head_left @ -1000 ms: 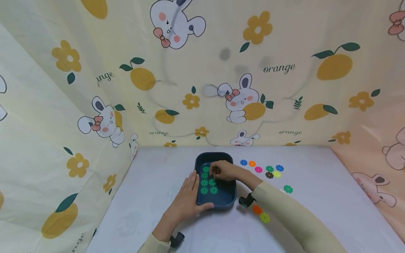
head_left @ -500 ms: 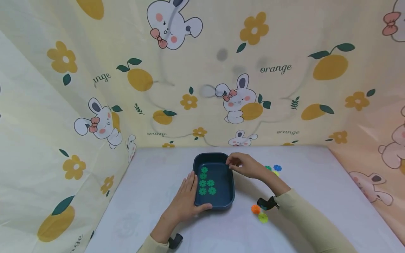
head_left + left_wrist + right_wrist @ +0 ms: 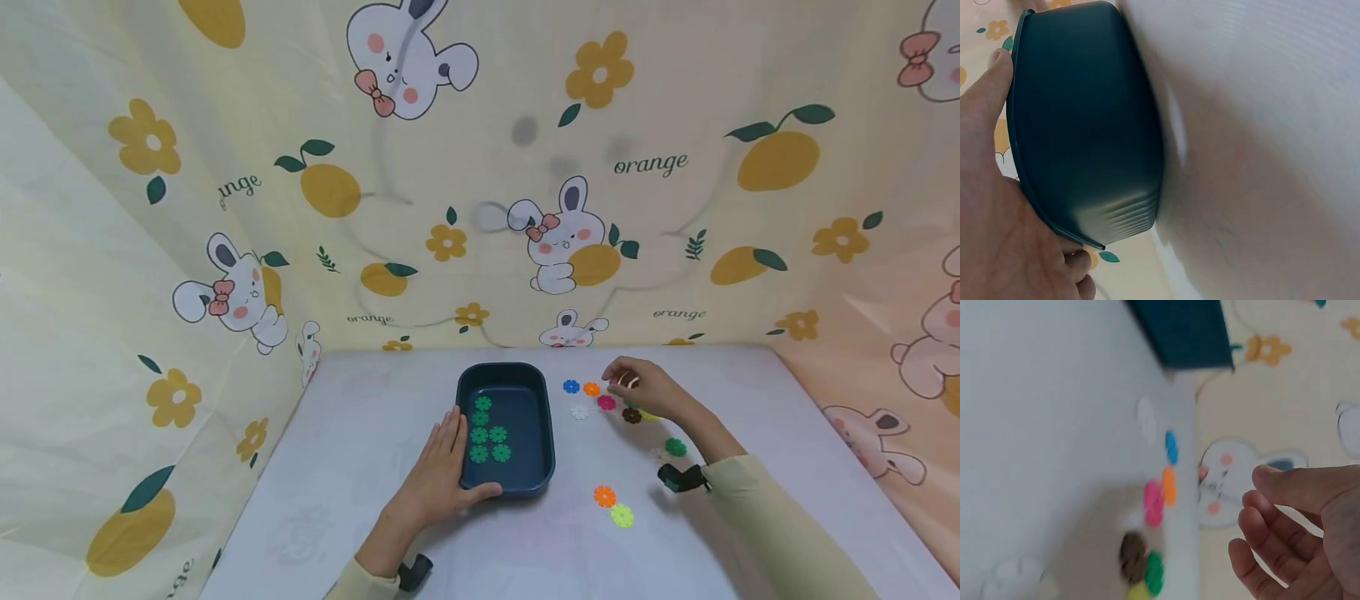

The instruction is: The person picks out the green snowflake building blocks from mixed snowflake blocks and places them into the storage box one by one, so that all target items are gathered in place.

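Note:
A dark blue tray (image 3: 543,433) stands mid-table with several green flower discs (image 3: 487,433) lying in its left half. My left hand (image 3: 442,471) lies flat against the tray's left wall, fingers straight, thumb along the front wall; the left wrist view shows the same tray (image 3: 1085,125) against my left hand (image 3: 988,187). To the tray's right, my right hand (image 3: 618,379) hovers with loosely curled fingers over loose discs and holds nothing, as the right hand (image 3: 1254,506) also shows in its wrist view. Under it lie orange (image 3: 591,388), pink (image 3: 606,402) and brown (image 3: 632,415) discs.
More discs lie on the white table (image 3: 360,433): blue (image 3: 572,386), white (image 3: 578,411), green (image 3: 676,447), orange (image 3: 604,496) and yellow-green (image 3: 622,516). A printed cloth backdrop (image 3: 480,208) closes the back and both sides.
My right hand has left the tray and moved right, over the loose discs. The left hand and the tray have stayed put.

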A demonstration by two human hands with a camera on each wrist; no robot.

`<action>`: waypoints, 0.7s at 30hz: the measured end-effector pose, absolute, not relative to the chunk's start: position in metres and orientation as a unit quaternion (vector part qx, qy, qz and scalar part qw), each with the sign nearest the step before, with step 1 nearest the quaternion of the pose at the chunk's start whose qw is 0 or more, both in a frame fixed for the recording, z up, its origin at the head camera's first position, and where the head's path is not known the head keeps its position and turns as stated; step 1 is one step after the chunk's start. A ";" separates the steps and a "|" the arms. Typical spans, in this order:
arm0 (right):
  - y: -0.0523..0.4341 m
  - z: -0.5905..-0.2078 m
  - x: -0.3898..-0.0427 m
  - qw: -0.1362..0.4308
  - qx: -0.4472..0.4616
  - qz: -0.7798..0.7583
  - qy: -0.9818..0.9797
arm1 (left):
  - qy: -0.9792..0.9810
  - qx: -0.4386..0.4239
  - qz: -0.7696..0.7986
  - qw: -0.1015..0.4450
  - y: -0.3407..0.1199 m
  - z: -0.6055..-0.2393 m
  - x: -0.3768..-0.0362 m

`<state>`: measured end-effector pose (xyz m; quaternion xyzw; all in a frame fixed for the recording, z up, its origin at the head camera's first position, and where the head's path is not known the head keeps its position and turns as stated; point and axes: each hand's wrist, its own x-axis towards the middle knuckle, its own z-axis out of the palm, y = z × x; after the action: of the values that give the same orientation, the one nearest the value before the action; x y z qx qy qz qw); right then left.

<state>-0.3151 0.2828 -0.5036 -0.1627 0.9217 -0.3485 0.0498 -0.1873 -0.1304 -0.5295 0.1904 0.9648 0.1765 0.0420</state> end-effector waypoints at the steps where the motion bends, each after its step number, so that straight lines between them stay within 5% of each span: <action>1: 0.288 -0.507 -0.316 0.048 -0.158 -0.345 0.924 | 0.965 0.191 0.175 0.041 -0.130 -0.530 -0.187; 21: 0.323 -0.540 -0.323 0.116 -0.048 -0.292 0.948 | 0.965 0.190 0.178 0.038 -0.130 -0.531 -0.188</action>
<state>-0.3231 0.3234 -0.5398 -0.0481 0.9480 -0.2923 0.1161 -0.1877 -0.1301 -0.5313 0.1902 0.9648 0.1779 0.0376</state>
